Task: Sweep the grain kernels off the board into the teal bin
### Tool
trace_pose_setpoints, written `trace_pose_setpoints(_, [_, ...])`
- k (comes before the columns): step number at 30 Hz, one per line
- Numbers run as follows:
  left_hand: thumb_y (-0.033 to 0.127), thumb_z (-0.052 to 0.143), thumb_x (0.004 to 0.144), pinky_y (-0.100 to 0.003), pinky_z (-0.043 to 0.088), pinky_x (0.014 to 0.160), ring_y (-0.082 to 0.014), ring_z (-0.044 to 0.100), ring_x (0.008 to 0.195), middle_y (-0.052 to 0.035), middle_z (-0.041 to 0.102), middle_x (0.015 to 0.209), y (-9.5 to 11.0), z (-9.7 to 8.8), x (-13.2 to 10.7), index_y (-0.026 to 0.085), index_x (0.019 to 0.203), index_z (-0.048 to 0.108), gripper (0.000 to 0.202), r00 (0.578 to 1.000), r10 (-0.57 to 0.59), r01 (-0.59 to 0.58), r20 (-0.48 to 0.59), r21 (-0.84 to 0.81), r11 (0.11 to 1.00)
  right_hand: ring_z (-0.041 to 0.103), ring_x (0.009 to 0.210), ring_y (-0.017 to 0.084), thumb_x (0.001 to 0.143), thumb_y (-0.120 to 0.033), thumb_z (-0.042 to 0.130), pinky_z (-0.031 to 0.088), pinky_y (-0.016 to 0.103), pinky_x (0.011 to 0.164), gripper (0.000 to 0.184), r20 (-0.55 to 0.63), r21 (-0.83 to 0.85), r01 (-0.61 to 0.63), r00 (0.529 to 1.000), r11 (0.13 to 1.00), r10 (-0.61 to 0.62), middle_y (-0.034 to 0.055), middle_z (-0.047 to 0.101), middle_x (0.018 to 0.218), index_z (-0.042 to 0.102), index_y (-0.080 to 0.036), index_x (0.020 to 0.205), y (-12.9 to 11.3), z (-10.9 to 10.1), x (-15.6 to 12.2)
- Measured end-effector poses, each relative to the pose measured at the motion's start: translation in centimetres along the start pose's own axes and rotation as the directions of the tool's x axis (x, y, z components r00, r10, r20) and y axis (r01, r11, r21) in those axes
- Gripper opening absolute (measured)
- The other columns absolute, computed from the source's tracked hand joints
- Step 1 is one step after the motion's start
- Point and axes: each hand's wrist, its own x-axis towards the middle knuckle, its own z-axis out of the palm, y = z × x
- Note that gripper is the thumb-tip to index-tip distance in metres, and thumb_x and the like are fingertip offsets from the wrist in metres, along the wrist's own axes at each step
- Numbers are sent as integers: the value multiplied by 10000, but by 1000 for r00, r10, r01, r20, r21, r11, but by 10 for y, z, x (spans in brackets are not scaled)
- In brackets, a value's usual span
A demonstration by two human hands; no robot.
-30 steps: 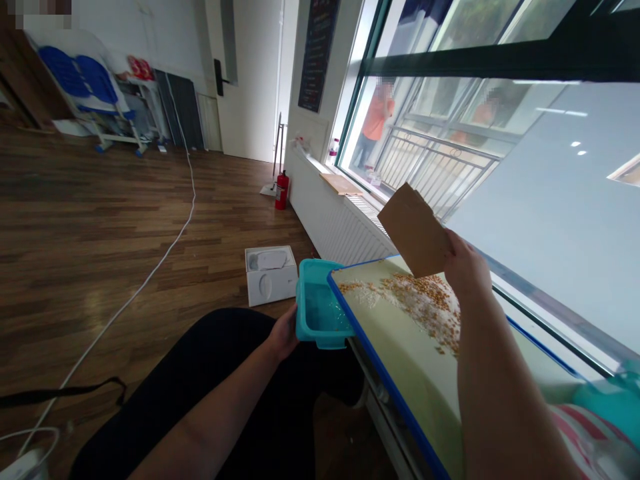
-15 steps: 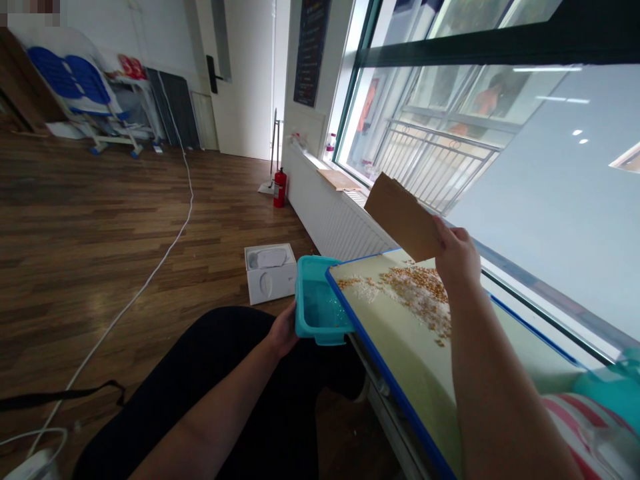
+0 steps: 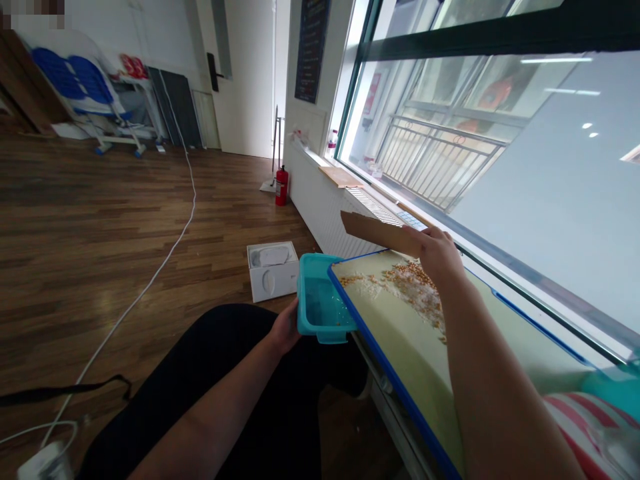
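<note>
My left hand [image 3: 287, 327] grips the near left side of a teal plastic container [image 3: 320, 331], held at the table's left corner with its rim against the blue edge. A few pale grains lie inside it. My right hand [image 3: 440, 255] is closed on a piece of brown cardboard [image 3: 383, 233], tilted so that it looks narrow, above the far side of the table [image 3: 400, 360]. Beneath and beside the cardboard, a spread of white grains and orange-yellow kernels [image 3: 413, 287] covers part of the tabletop. My right forearm hides part of the spread.
A white box [image 3: 273, 283] stands on the floor beyond the container, and a red fire extinguisher [image 3: 281, 186] by the wall. A radiator [image 3: 333, 220] runs under the window. A red-and-white striped item [image 3: 595, 427] lies at right. A white cable [image 3: 170, 257] crosses the floor.
The cardboard has swung down and leftward in my right hand, from a broad face showing to a thin slant. My left hand and the container have stayed nearly in place.
</note>
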Motion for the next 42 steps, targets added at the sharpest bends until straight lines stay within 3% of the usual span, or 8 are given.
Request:
trace_pose_setpoints(7, [298, 477, 973, -380, 524, 964, -237, 729, 909, -98, 777, 950, 1, -5, 2, 116, 1207, 673, 355, 1000, -24, 24, -3, 18, 1000, 531, 845, 226, 845, -164, 380, 434, 355, 757, 538, 124, -30, 16, 992, 999, -12, 105, 632, 979, 688, -293, 1268, -11, -13, 5])
trace_pose_setpoints(19, [341, 463, 987, -396, 521, 978, -268, 709, 1014, -131, 767, 1013, 2, -2, 0, 88, 1234, 663, 406, 1000, -13, 13, -13, 4, 1000, 603, 771, 183, 826, -149, 399, 474, 320, 728, 576, 273, -17, 187, 946, 982, -175, 78, 658, 900, 644, -284, 1329, -53, -43, 11])
trace_pose_setpoints(27, [343, 447, 994, -426, 491, 1030, -290, 680, 1102, -149, 741, 1138, 2, 1, -1, 77, 1272, 638, 429, 999, 8, -8, 32, -5, 1000, 670, 1024, 237, 872, -219, 419, 523, 390, 896, 532, 363, 122, 236, 893, 964, -265, 92, 698, 1204, 598, -264, 1371, -65, -50, 10])
trace_pose_setpoints(32, [351, 466, 989, -416, 516, 992, -285, 692, 1074, -146, 741, 1138, 1, -4, -2, 92, 1321, 608, 444, 1000, -1, 1, 30, 1, 1000, 661, 1122, 237, 820, -173, 441, 520, 395, 963, 593, 409, 131, 172, 888, 976, -211, 59, 643, 1356, 564, -254, 1394, -77, -61, 7])
trace_pose_setpoints(42, [331, 422, 1001, -395, 537, 949, -273, 711, 1019, -138, 764, 1045, 1, 4, -10, 83, 1328, 601, 448, 999, -6, 6, 53, -3, 1000, 694, 829, 190, 770, -198, 527, 518, 283, 723, 523, 507, 90, 140, 846, 986, -167, 53, 747, 1087, 619, -266, 1281, -109, -80, 0])
